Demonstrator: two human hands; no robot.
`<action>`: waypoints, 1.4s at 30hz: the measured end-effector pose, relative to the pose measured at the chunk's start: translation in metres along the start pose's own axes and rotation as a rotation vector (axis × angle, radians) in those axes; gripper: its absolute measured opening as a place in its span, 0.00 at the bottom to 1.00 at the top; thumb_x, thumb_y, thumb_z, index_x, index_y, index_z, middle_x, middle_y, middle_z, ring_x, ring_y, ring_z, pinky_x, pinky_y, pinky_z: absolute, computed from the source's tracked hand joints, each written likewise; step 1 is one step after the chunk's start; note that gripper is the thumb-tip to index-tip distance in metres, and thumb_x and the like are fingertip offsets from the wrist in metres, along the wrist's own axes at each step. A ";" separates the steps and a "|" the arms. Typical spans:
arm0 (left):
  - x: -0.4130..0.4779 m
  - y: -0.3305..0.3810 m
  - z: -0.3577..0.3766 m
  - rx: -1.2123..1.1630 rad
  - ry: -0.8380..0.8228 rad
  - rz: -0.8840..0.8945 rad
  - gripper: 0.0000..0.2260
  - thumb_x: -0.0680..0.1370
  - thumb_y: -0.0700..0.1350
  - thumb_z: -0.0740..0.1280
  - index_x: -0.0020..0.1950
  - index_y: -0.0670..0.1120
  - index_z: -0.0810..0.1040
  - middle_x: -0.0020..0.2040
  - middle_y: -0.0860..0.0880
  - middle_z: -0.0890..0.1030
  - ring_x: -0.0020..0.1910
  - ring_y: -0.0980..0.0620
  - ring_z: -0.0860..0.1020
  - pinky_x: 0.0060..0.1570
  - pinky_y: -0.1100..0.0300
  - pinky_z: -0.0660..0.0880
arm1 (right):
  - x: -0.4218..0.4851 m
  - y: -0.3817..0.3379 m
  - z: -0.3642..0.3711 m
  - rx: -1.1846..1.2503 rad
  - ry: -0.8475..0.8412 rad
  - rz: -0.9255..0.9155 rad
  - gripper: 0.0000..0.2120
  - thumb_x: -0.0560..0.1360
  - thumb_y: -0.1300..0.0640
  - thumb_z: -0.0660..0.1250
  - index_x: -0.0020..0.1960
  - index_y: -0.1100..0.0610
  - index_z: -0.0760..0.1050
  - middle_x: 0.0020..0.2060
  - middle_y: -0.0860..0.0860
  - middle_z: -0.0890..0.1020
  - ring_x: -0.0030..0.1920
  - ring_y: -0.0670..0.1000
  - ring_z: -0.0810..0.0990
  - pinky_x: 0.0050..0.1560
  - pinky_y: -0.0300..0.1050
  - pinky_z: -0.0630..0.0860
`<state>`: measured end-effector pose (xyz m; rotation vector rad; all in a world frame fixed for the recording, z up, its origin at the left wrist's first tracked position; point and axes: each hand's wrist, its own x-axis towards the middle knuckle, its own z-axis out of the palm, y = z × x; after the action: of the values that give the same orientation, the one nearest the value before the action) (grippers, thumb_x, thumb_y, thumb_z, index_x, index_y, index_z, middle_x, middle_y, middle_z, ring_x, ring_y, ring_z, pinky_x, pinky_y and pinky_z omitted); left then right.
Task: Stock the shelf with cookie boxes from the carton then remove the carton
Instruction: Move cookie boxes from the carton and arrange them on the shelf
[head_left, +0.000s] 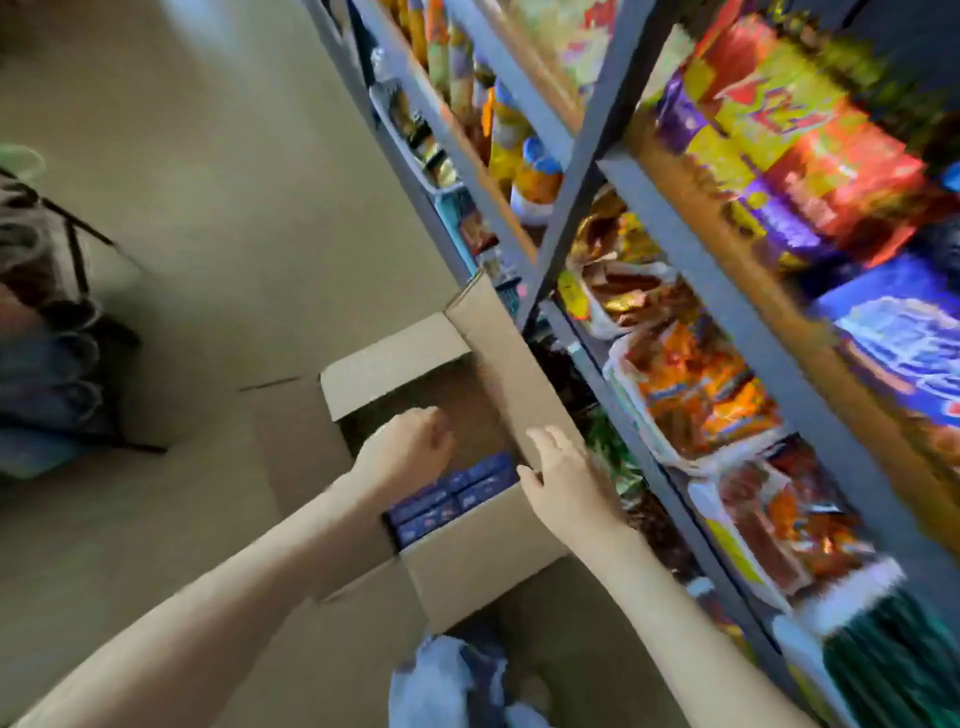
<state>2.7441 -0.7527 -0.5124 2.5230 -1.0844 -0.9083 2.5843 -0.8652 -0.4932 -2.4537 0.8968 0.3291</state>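
Carton (467, 556) sits open on floor (208, 234), w/ shelf (675, 249) just beside its R side. Boxes (447, 499) lie packed flat in carton's near end; far end looks empty. L hand (410, 452) is over carton's middle, fingers curled down; can't tell if they hold anything (blur). R hand (566, 478) rests on carton's R flap, fingers fairly straight. Boxes prob light, stiff card, corners crushable, packed tight: hook an end facing the gap, then grip across long sides. Flaps floppy, so lift carton by walls/base.

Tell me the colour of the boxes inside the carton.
The boxes are dark blue with small pale markings, best seen in the head view.
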 end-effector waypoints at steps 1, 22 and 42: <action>0.013 -0.023 0.018 0.015 -0.016 -0.044 0.10 0.77 0.48 0.60 0.50 0.44 0.77 0.49 0.44 0.80 0.50 0.43 0.78 0.46 0.54 0.74 | 0.017 0.010 0.029 0.015 -0.044 0.030 0.23 0.79 0.53 0.60 0.72 0.56 0.64 0.68 0.53 0.69 0.67 0.56 0.69 0.65 0.46 0.64; 0.147 -0.243 0.415 -0.133 -0.082 -0.426 0.17 0.79 0.43 0.59 0.68 0.47 0.67 0.62 0.47 0.72 0.60 0.46 0.72 0.50 0.53 0.72 | 0.262 0.176 0.444 -0.276 -0.567 -0.050 0.34 0.77 0.55 0.64 0.77 0.53 0.52 0.76 0.53 0.54 0.76 0.54 0.49 0.74 0.56 0.45; 0.166 -0.282 0.420 0.253 -0.315 -0.365 0.35 0.78 0.43 0.63 0.78 0.47 0.44 0.70 0.41 0.68 0.71 0.42 0.64 0.72 0.47 0.56 | 0.258 0.190 0.447 -0.514 -0.253 -0.207 0.27 0.71 0.69 0.63 0.70 0.60 0.64 0.64 0.56 0.71 0.66 0.57 0.68 0.70 0.63 0.59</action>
<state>2.7262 -0.6707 -1.0383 2.9200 -0.8760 -1.3820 2.6307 -0.8894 -1.0408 -2.8444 0.4851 0.8614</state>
